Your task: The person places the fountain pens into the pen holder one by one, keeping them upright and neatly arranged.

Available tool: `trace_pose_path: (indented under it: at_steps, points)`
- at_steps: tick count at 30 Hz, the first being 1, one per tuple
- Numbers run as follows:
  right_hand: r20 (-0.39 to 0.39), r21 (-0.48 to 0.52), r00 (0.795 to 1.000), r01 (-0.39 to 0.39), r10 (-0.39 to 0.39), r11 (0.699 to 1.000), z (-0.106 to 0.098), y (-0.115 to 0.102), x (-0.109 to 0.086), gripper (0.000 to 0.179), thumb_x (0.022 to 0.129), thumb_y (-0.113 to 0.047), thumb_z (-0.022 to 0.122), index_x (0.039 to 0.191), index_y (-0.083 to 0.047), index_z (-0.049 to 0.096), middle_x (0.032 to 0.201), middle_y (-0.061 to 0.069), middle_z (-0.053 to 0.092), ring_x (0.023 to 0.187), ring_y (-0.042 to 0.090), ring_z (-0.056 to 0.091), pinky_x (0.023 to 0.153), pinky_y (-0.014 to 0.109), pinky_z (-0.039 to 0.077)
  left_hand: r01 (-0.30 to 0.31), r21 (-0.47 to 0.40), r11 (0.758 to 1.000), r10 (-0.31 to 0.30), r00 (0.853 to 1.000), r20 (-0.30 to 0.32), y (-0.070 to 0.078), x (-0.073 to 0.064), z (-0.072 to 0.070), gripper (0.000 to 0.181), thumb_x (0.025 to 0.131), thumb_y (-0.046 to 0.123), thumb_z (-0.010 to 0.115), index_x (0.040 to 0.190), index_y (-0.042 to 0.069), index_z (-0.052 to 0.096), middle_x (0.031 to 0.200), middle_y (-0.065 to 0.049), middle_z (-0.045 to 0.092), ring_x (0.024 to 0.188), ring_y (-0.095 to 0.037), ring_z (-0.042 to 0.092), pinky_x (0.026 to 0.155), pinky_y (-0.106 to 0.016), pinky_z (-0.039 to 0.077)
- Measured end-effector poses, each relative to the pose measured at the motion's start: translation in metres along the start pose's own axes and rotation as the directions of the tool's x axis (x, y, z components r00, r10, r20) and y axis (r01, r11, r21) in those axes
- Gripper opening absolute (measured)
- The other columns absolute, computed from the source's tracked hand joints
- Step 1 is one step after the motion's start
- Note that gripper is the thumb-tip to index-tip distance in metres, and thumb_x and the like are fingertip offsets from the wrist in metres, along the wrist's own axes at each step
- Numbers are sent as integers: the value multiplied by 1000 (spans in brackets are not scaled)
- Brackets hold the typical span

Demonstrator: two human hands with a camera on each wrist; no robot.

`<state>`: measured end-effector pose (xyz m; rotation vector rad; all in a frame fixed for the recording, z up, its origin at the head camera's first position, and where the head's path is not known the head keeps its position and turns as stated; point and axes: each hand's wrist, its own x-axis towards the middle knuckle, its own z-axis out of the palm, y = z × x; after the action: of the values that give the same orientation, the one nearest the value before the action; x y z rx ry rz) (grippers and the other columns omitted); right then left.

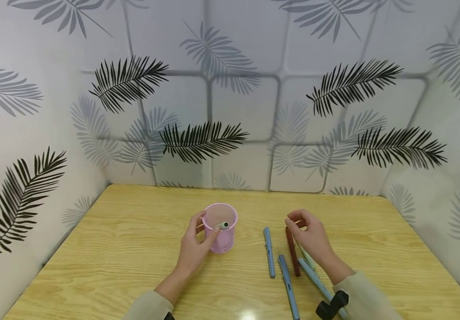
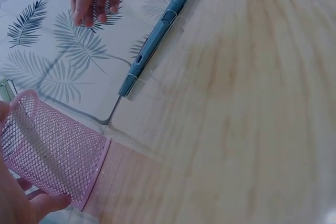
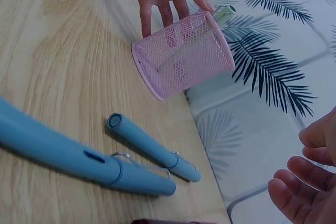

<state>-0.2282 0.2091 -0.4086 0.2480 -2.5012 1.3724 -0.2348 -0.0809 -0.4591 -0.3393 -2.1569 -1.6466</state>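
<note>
A pink mesh pen cup stands upright on the table, gripped at its left side by my left hand. One pale green pen leans inside, its end above the rim; the mesh partly veils its length in the right wrist view. Over the upper end of a dark red pen hovers my right hand, fingers loosely bent with nothing between them. Another pale green pen lies partly hidden under that hand. Nearby on the table are three blue pens, the closest to the cup being a clipped one.
Two of the blue pens, a middle pen and a right pen, point toward the near edge; the right one runs under the right wrist. Leaf-patterned walls enclose the wooden table at the back and sides.
</note>
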Motion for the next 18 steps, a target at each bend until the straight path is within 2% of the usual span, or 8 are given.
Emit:
trace_pose_path:
  at_steps: [5,9,18]
  points:
    - [9,4,1000,-16,16,1000,-7,10,-5,24,92,-24,60,107,-5,61,100,11,60,81,23,55,59,30,53,-8,-6,1000,8,1000,-3,-1,0,0,55,84,24,70,131,6,45,122,-19,54,105,-37,56,89,-52,45]
    - [8,-6,999,-40,40,999,-12,17,-8,25,92,-23,60,107,-3,60,99,12,60,79,21,55,57,28,53,10,5,1000,-10,1000,-2,1,0,0,55,84,25,70,131,8,45,122,-19,54,105,-35,56,89,-52,46]
    - [32,-99,992,-115,119,988,-20,29,-12,26,91,-17,60,109,1,57,97,13,59,80,23,57,57,26,52,29,13,999,-29,1000,-1,3,0,0,56,84,26,70,131,9,45,123,-18,53,105,-33,56,89,-52,45]
